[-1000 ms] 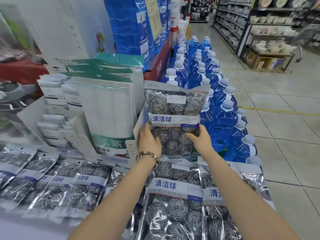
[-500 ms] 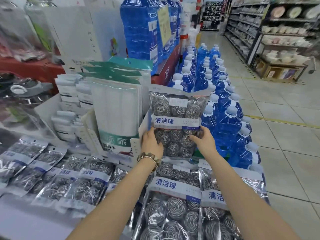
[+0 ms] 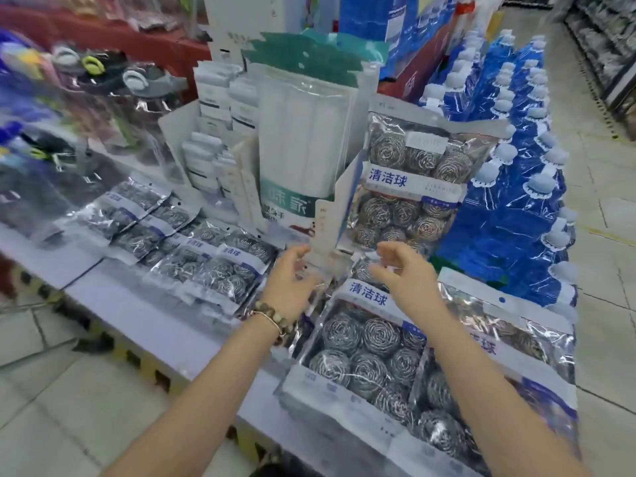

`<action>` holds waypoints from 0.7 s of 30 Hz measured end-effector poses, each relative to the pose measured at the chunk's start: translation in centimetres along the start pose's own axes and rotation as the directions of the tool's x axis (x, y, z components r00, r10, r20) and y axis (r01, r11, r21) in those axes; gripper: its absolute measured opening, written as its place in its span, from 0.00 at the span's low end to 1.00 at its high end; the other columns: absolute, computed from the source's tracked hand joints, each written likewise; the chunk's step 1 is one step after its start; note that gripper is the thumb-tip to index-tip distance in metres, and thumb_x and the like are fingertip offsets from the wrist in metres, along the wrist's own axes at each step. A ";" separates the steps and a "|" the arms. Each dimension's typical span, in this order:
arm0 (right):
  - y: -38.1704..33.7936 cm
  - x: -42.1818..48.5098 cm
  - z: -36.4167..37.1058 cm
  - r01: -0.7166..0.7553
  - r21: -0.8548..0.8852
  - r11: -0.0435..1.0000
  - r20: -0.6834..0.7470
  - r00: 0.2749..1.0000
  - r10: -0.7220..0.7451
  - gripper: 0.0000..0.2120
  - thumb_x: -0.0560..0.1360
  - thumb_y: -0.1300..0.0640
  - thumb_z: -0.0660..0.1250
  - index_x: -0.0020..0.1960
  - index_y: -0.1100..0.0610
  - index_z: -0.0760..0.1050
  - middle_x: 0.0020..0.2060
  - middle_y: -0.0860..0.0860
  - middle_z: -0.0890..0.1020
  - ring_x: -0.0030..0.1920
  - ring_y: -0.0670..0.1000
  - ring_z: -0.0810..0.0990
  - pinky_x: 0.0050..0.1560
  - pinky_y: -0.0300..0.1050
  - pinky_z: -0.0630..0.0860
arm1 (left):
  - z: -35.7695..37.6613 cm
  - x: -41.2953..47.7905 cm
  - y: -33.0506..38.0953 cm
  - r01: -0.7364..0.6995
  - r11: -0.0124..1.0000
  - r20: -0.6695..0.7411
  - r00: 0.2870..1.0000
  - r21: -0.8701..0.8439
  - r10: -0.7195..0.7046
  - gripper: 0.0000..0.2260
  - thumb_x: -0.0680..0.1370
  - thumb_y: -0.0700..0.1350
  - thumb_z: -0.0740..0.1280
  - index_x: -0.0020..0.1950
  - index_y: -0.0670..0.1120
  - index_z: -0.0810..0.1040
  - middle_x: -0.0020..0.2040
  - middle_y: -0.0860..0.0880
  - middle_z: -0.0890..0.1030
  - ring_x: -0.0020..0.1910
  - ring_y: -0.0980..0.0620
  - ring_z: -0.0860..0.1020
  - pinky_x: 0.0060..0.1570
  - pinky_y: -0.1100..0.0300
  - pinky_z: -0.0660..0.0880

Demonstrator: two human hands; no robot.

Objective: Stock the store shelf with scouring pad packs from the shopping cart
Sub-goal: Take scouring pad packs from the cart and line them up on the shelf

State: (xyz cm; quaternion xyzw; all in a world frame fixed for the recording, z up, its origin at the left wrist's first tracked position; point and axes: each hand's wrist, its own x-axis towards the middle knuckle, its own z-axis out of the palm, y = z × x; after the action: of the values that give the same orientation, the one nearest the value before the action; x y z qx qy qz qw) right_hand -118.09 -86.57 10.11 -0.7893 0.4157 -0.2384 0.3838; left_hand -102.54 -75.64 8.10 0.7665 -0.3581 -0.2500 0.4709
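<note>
pack (image 3: 413, 187) stood upright in box (image 3: 346, 196), label facing out (likely so shoppers could read it) | left hand (image 3: 292, 280) and right hand (image 3: 402, 273) hovered just below it, apart, empty, fingers loosely curled | other packs (image 3: 364, 349) lay flat on shelf (image 3: 137, 304) in front | placement looked finished

Scouring pad pack (image 3: 409, 187) upright in white display box (image 3: 332, 228). Left hand (image 3: 292, 280) and right hand (image 3: 404, 275) just below, loose-fingered, holding nothing.
</note>
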 end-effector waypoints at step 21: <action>-19.1 -7.7 34.7 0.418 0.018 0.908 0.678 0.663 -0.318 0.22 0.76 0.55 0.68 0.68 0.54 0.69 0.61 0.49 0.75 0.59 0.47 0.73 0.61 0.44 0.69 | -30.7 -18.8 -22.2 0.433 0.892 -0.537 0.726 -0.127 -0.429 0.17 0.77 0.42 0.64 0.64 0.51 0.70 0.64 0.50 0.72 0.63 0.51 0.71 0.62 0.52 0.69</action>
State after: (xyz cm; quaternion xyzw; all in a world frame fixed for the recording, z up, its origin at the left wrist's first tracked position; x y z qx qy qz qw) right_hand -89.05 -59.07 4.50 -0.9137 0.0976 0.0165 0.3941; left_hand -85.08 -37.59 2.19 0.8689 -0.0197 -0.1192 0.4799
